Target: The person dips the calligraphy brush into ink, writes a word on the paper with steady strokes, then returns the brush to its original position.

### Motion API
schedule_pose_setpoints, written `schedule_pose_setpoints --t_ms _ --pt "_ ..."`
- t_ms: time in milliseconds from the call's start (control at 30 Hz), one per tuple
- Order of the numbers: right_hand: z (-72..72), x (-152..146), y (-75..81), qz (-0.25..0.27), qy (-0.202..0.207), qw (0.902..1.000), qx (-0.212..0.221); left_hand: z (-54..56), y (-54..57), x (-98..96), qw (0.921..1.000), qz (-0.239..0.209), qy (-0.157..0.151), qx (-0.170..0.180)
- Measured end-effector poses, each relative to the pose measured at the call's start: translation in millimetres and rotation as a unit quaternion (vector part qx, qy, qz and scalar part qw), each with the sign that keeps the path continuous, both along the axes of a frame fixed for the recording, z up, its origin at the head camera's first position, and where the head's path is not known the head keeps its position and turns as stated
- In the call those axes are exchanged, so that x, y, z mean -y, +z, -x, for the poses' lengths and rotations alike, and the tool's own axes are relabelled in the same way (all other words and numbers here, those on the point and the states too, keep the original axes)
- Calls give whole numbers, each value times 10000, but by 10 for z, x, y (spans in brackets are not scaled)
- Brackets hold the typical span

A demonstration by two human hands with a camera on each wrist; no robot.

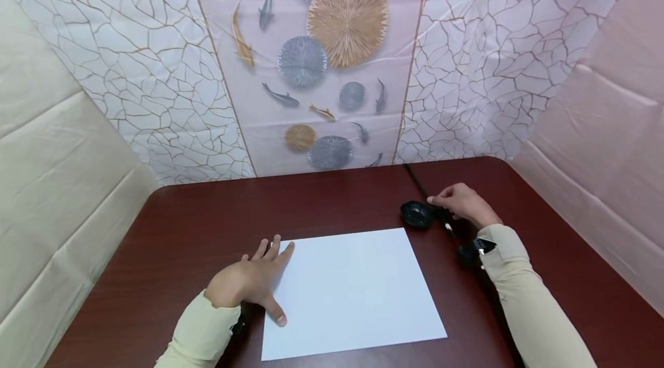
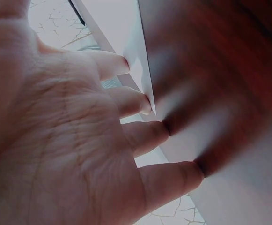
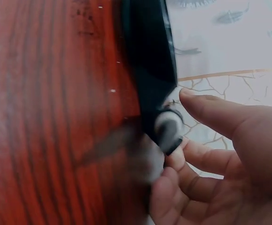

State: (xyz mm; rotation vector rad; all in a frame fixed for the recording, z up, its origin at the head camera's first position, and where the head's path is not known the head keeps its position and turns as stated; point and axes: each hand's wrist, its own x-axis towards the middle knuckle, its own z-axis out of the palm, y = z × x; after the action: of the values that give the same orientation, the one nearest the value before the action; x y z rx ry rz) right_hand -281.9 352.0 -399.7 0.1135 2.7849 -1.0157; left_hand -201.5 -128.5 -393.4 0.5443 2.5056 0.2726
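Observation:
A white sheet of paper (image 1: pixel 347 293) lies on the dark red table. My left hand (image 1: pixel 254 281) rests at the sheet's left edge, fingers spread, thumb on the paper; the left wrist view shows these fingertips (image 2: pixel 140 101) by the paper's corner. To the right of the sheet's far corner stands a small black dish (image 1: pixel 417 214). Beside it, my right hand (image 1: pixel 461 203) pinches a long black brush (image 1: pixel 417 180) that has a white band near its near end. Close up, the brush end (image 3: pixel 169 129) sits between thumb and fingers, blurred, against the dark dish (image 3: pixel 152 51).
The table (image 1: pixel 207 212) has a rounded far edge, backed by a patterned cloth wall (image 1: pixel 332 97) with fish and discs. Plain cloth panels (image 1: pixel 46 154) close in both sides. Both wrists carry black cameras (image 1: pixel 474 250).

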Motion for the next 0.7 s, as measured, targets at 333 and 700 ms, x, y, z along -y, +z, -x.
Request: schedule_pose_setpoints --t_ms 333,700 --pt "173 110 26 -379 114 9989 -260 103 -37 108 9999 -57 -7 -90" --pt "-36 80 274 390 -115 9978 -515 -52 69 -15 9997 113 57 -224"
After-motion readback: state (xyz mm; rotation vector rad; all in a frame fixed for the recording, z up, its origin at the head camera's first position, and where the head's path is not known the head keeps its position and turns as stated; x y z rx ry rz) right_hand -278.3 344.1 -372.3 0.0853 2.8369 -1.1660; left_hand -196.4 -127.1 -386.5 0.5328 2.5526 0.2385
